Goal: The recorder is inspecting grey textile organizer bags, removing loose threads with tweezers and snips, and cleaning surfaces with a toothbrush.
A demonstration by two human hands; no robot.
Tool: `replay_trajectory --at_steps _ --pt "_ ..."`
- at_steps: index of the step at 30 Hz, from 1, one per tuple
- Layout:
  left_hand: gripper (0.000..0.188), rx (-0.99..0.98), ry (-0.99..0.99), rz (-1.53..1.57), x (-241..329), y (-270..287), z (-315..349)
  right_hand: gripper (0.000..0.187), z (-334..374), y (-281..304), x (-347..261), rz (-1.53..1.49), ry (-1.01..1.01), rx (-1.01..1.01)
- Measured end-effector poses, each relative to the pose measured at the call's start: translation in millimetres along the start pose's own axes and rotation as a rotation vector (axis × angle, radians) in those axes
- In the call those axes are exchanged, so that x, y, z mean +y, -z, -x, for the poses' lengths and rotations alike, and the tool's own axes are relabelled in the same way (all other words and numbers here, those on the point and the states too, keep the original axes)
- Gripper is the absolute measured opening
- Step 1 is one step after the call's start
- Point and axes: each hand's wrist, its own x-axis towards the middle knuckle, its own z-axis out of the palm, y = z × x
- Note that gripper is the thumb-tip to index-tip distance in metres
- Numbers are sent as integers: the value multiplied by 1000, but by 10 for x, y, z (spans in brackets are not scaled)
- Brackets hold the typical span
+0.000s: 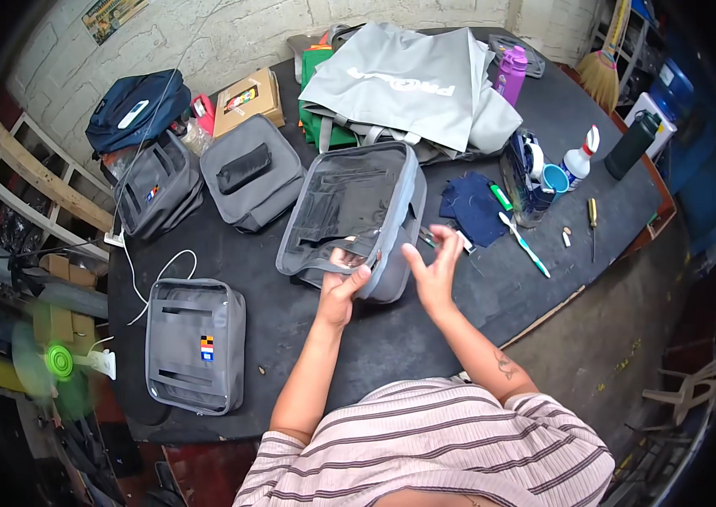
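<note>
A grey zippered bag with a clear plastic front (pixel 343 203) lies tilted on the table in front of me. My left hand (pixel 339 291) grips its near edge, thumb on the outside and fingers tucked behind the loosened clear panel. Beside the bag's right wall is my right hand (pixel 436 275), its thumb and fingers apart with nothing visible in them. At the front left rests a similar grey bag (pixel 193 338) with a small coloured patch. Further back are another grey bag (pixel 158 188) and a grey case (pixel 250 190) with a black pouch (pixel 245 168) on top.
The black table (pixel 493 287) also bears a pile of grey bags (pixel 396 84), navy cloth (pixel 470 207), a toothbrush (pixel 525 245), a screwdriver (pixel 593 228), a spray bottle (pixel 579 160), a dark flask (pixel 633 145) and a purple bottle (pixel 510 76). A white cable (pixel 148 300) and green fan (pixel 60 361) are on the left.
</note>
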Motion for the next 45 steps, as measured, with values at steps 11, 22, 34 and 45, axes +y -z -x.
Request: replay_trajectory --at_steps 11,22,34,45 --pt "29 190 12 163 -62 -310 -163 72 -32 6 -207 93 105 -225" --pt "34 172 306 1003 966 -91 -305 86 98 39 232 362 393 -145" --pt "68 -627 426 -133 823 -420 131 15 -723 -13 -77 156 73 -190" --pt "86 -60 -91 -1332 1353 -325 -788 12 -832 -203 -904 4 581 -66"
